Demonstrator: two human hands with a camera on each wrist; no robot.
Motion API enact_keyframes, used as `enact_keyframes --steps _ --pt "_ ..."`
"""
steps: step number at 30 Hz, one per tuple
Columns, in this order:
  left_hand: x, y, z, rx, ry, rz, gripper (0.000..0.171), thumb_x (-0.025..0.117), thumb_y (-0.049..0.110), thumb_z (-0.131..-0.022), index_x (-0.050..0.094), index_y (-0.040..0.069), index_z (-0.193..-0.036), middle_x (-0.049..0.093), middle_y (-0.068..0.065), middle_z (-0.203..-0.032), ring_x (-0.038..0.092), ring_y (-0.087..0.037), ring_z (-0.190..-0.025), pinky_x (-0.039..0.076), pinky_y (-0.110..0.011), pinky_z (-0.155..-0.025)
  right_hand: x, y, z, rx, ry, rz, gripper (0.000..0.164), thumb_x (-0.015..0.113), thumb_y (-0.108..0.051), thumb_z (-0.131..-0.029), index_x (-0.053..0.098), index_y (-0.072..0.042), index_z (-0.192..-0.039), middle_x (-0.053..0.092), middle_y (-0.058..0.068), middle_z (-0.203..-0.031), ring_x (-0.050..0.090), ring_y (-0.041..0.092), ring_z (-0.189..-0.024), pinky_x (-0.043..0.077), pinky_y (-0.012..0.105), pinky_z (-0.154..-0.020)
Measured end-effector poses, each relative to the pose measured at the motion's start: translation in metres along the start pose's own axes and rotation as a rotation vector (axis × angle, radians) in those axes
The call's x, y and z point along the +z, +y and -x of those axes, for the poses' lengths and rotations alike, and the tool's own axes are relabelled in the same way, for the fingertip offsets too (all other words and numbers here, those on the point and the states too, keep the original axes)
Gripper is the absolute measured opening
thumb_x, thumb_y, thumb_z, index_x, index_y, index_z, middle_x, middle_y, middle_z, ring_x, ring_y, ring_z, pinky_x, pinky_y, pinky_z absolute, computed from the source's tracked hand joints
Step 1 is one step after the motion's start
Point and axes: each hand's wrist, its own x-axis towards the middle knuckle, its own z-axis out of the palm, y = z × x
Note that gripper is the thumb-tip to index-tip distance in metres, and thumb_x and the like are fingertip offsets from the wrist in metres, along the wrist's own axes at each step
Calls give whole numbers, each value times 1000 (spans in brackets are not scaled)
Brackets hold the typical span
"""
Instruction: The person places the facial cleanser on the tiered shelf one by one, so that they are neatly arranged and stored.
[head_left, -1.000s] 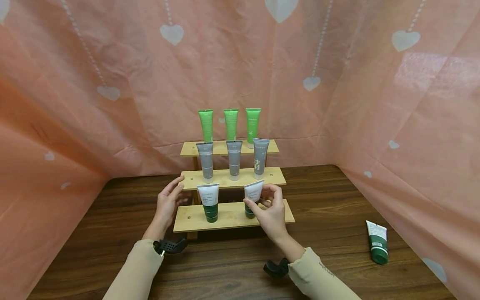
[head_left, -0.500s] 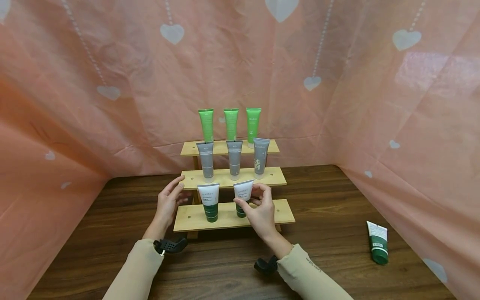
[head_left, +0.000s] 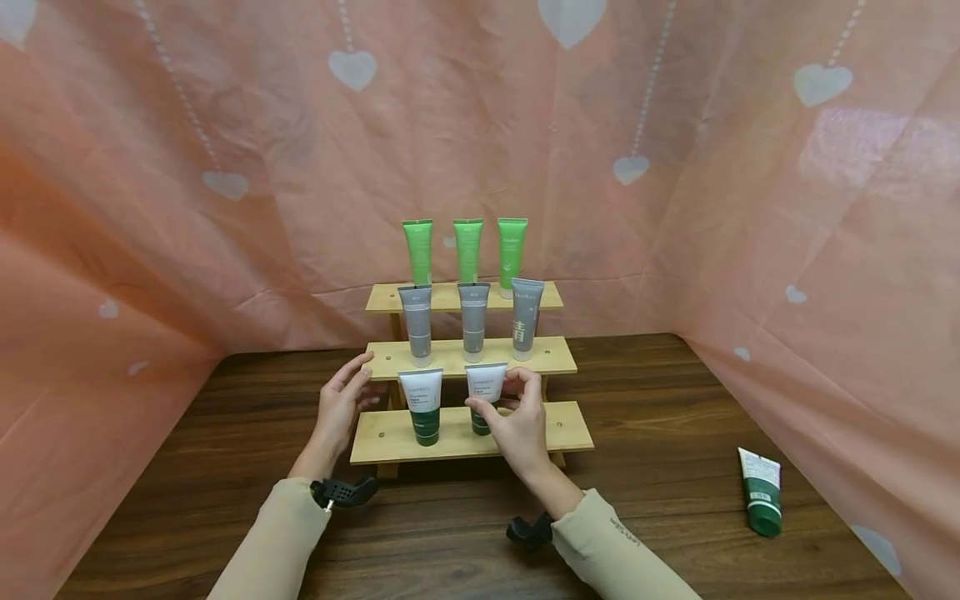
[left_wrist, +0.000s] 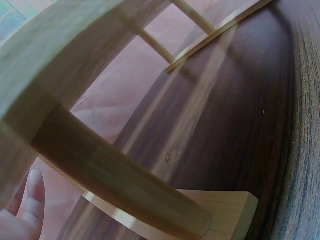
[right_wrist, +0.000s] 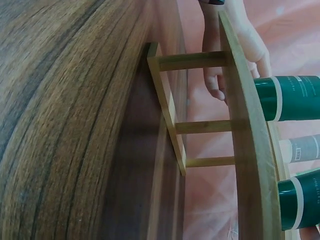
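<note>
A three-tier wooden display rack [head_left: 382, 450] stands on the table. My right hand [head_left: 521, 425] pinches a white-and-green squeeze tube [head_left: 484, 382] between thumb and fingers, its cap at the bottom shelf. To its left, a matching squeeze tube [head_left: 422, 392] stands cap-down on that shelf. My left hand [head_left: 339, 408] is at the left end of the middle shelf, fingertips touching its edge; some of its fingers are hidden. In the right wrist view, green tube ends [right_wrist: 290, 205] show above the bottom board, with the right hand almost out of frame.
Grey tubes [head_left: 472, 321] stand on the middle shelf, and bright green tubes [head_left: 467, 250] on the top one. Another white-and-green tube [head_left: 762, 492] lies on the wooden table [head_left: 645, 467] at the right. A pink curtain [head_left: 562, 167] encloses the back and sides.
My right hand has moved left along the bottom shelf with its tube, which has gone from tilted to nearly upright. My left hand keeps its place. The head view has shifted slightly.
</note>
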Motion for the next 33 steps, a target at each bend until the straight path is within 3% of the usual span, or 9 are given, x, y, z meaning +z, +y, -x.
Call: enact_keyframes --steps 5,10,18,24,33 --pt "0 0 1 1 8 -19 45 60 33 -91 53 13 -131 64 3 -102 65 -16 -82 52 -33 -74 -1 3 0 -39 -14 14 59 84 -16 -67 43 0 -106 52 13 -93 58 21 -77 54 36 -65" --pt "-1 -1 1 3 6 -8 46 60 31 -91 53 11 -132 65 4 -100 65 -18 -82 52 -33 -75 -2 3 0 -63 -27 36 59 84 -12 -67 42 1 -107 53 12 -92 58 20 -78 54 33 -64" --pt "0 -2 -1 10 8 0 46 61 31 -91 53 11 -131 65 3 -98 65 -19 -82 52 -31 -72 -13 -31 0 -78 -80 38 57 80 5 -66 44 13 -110 53 25 -94 58 37 -79 52 49 -62" --pt "2 -1 -2 11 4 7 45 60 27 -92 52 9 -132 66 4 -96 65 -20 -82 52 -32 -72 -25 -32 1 -44 -96 10 57 78 6 -68 43 16 -112 52 30 -96 58 43 -82 51 52 -64" --pt "1 -1 -2 -3 16 13 45 62 30 -90 54 12 -131 65 3 -97 65 -17 -80 53 -32 -71 -45 -22 4 -52 -69 77 54 78 7 -68 46 10 -111 54 24 -92 59 39 -79 54 38 -61"
